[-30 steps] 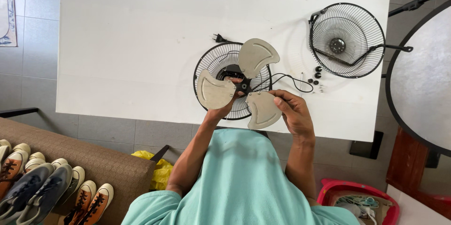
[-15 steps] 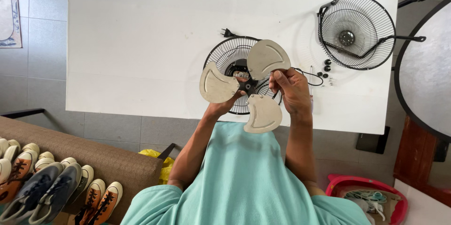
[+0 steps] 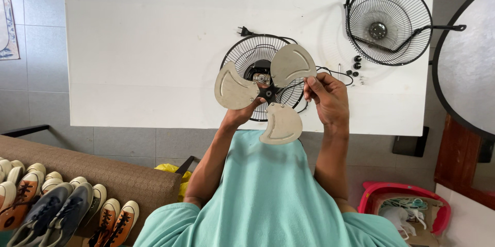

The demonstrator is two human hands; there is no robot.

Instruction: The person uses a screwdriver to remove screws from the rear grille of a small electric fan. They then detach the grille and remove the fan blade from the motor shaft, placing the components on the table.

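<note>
Fan blade (image 3: 268, 92) in both hands, left hand (image 3: 242, 114) half hidden — motor behind unclear

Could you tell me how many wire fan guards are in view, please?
2. One wire guard lies flat mid-table with the motor, partly hidden behind the three-blade fan blade the person holds up. The other guard sits at the table's far right corner.

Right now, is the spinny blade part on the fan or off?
Off. Both hands, left hand and right hand, hold the fan blade above the rear grille.
</note>
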